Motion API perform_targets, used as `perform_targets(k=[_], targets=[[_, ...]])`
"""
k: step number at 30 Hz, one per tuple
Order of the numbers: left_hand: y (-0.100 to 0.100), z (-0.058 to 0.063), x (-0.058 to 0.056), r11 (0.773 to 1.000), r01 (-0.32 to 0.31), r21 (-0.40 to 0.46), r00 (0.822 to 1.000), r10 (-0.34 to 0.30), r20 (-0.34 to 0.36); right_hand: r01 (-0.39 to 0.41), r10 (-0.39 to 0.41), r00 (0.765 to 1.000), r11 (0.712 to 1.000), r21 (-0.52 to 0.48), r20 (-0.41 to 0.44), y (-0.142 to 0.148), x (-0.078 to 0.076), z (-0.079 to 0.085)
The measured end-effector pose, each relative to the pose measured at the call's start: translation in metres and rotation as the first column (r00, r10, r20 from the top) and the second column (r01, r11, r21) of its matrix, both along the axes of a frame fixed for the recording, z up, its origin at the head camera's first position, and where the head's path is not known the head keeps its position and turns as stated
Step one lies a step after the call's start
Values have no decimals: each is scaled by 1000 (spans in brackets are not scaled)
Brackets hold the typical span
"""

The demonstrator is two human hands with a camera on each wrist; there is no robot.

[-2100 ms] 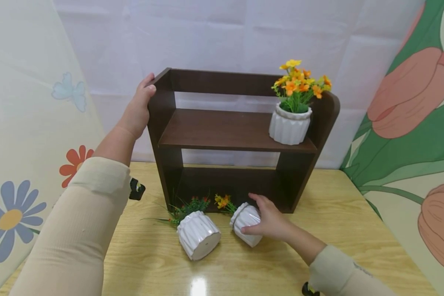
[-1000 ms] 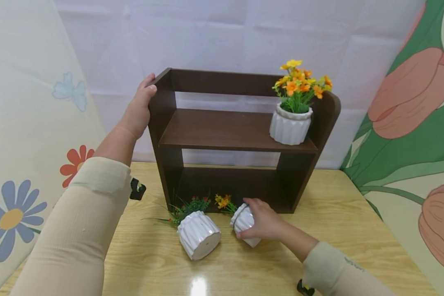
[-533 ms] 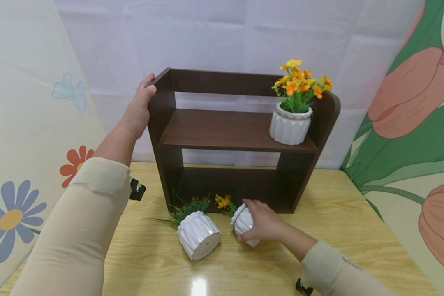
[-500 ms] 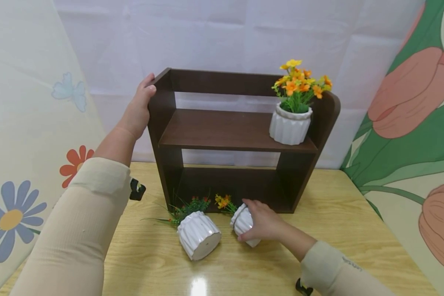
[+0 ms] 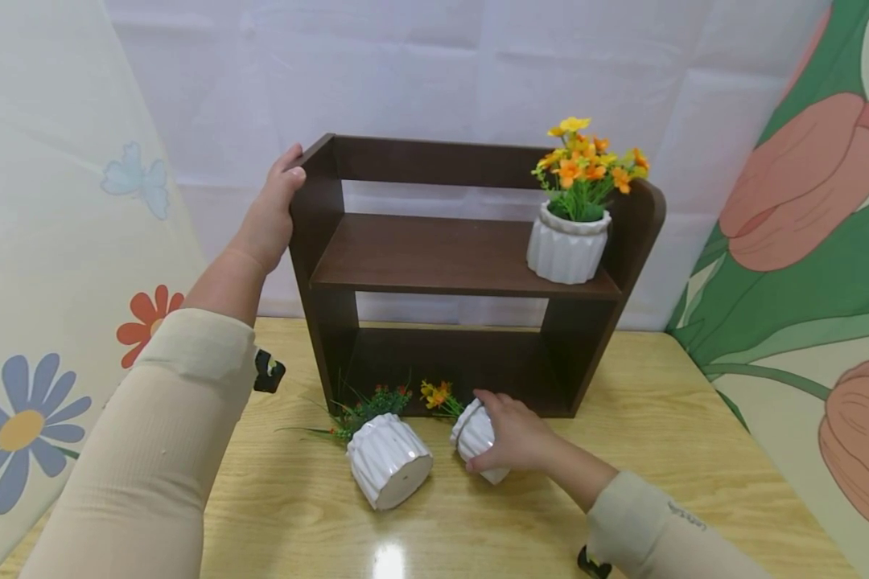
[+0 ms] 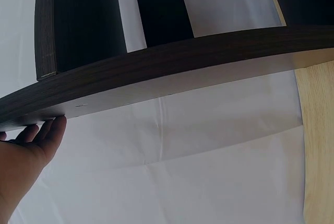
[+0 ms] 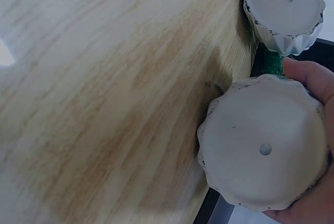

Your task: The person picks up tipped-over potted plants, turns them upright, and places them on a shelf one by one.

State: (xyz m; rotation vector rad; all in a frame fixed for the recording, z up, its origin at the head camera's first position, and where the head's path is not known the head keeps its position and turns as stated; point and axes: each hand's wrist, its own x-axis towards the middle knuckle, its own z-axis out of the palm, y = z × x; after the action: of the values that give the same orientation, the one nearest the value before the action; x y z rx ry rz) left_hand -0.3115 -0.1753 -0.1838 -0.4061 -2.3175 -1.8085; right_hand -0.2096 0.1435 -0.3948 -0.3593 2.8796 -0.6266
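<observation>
My left hand (image 5: pixel 269 213) holds the upper left side panel of a dark brown two-tier shelf (image 5: pixel 434 249). The left wrist view shows several fingers (image 6: pixel 49 135) against the panel's outer face. My right hand (image 5: pixel 516 433) grips a white fluted flowerpot (image 5: pixel 473 434) lying tipped over before the shelf, its yellow-orange flowers (image 5: pixel 437 394) pointing up-left. In the right wrist view its round base (image 7: pixel 263 143) faces the camera, with thumb and fingers around the side. Left of it lies a second white flowerpot (image 5: pixel 389 462) with grassy greenery and small red flowers.
A third white flowerpot (image 5: pixel 568 245) with yellow and orange flowers stands upright at the right end of the upper tier. The shelf stands on a wood-grain table (image 5: pixel 319 531), with a white cloth (image 5: pixel 434 64) hanging behind and flower-printed panels at both sides.
My right hand has moved slightly left and its fingers have come in around the flowerpot. The left hand, shelf and other flowerpots stay where they were.
</observation>
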Motion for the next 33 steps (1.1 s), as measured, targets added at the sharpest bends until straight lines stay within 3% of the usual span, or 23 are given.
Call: perform_targets(k=[33], targets=[[1, 0, 1, 999, -15, -34, 1000, 15, -4, 19, -33, 990, 994, -107, -136, 9, 10, -10]])
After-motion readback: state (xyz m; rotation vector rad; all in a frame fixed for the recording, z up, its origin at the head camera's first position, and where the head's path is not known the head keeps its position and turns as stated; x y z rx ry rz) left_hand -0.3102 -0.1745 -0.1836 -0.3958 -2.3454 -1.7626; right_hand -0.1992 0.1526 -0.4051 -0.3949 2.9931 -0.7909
